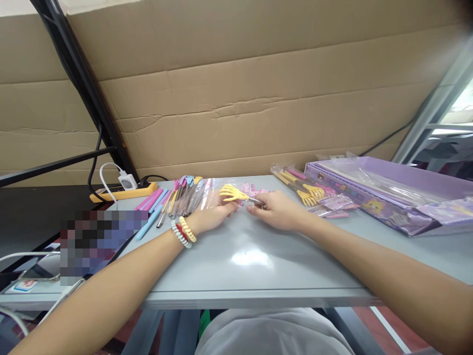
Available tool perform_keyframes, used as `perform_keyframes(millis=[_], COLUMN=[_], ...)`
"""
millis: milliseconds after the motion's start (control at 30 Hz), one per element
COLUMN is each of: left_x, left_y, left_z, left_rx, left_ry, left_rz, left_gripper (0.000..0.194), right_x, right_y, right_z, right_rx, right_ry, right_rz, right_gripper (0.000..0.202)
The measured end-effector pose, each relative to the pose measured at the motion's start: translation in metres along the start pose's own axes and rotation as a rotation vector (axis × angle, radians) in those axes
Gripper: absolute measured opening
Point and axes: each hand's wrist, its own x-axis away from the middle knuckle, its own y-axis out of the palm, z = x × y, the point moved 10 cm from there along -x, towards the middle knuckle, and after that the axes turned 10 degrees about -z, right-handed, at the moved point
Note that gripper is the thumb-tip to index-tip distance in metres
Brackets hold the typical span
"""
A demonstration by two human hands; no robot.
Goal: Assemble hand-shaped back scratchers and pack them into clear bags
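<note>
A back scratcher with a yellow hand-shaped head (233,193) and a thin metal rod is held above the grey table. My right hand (279,209) is closed around its rod. Just below the yellow head is my left hand (214,216), its fingers curled together; what they grip is partly hidden. Clear plastic bags (209,192) with pink print lie behind the left hand. To the left are several loose back scratchers (181,195) with pink, blue and yellow heads, beside pink handle sleeves (149,199) and blue ones (148,224).
Bagged back scratchers (308,192) lie right of my hands, against a purple display box (369,197) holding clear wrapping. At the left are a yellow power strip (121,192) with a white charger (127,180) and a blurred-out rectangle. Cardboard (236,98) walls the back.
</note>
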Motion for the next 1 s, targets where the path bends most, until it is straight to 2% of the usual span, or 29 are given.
perform_keyframes(millis=[200,300,400,533,633,733,900,1000], left_x=[0.0,0.002,0.002,0.0,0.001,0.003,0.003,0.002], left_y=[0.02,0.024,0.025,0.023,0.023,0.023,0.011,0.003], left_z=[0.005,0.013,0.02,0.013,0.006,0.01,0.021,0.014], left_rx=[-0.213,-0.26,-0.286,-0.38,-0.405,-0.351,-0.053,0.147], left_ry=[0.031,0.089,0.14,0.058,-0.029,-0.007,0.114,0.097], left_rz=[-0.171,-0.212,-0.222,-0.209,-0.217,-0.211,-0.094,-0.062], left_gripper=[0.014,0.017,0.015,0.024,0.028,0.022,0.015,0.021], right_x=[0.003,0.004,0.004,0.003,0.001,-0.001,-0.001,-0.001], right_y=[0.007,0.011,0.01,0.005,0.007,0.007,0.001,0.001], right_z=[-0.01,-0.006,-0.001,-0.001,0.0,-0.001,0.007,0.014], right_rx=[-0.065,-0.157,-0.227,-0.299,-0.244,-0.184,-0.208,-0.245], right_ry=[-0.084,-0.044,-0.003,-0.018,0.012,0.029,0.075,0.11], right_rz=[-0.066,-0.087,-0.052,0.002,-0.049,-0.056,0.024,0.035], right_gripper=[0.019,0.037,0.058,0.066,0.05,0.037,0.04,0.042])
